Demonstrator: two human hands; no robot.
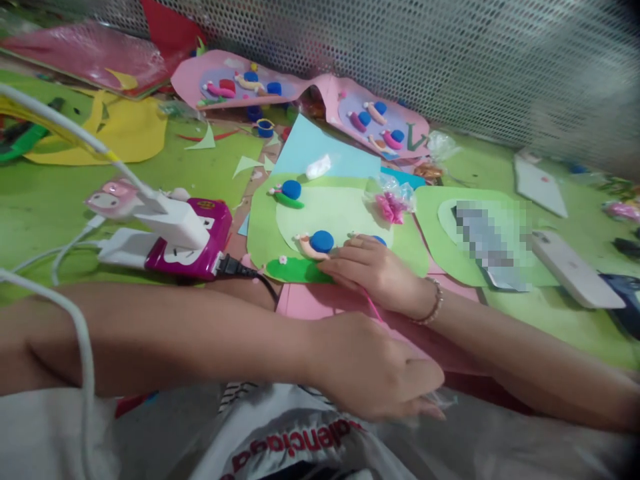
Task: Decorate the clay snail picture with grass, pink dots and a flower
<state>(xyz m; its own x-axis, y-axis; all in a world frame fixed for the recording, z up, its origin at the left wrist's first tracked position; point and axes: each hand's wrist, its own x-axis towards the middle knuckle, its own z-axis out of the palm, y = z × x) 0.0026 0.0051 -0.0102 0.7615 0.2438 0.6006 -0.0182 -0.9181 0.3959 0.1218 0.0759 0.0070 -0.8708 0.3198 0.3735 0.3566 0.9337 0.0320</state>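
Resting right hand (383, 273) on green card (261, 233) beside blue-shelled snail (320, 242), curled left hand (373, 367) nearby; could not tell either grip.

You are at a crafting spot; whether it is in a home or a classroom, the view cannot tell. Scraps (203, 139) litter the green surface (200, 175) at upper left, toy snails (291, 192) dot the card (411, 248) mid-frame, and mesh (400, 53) stands across the top.
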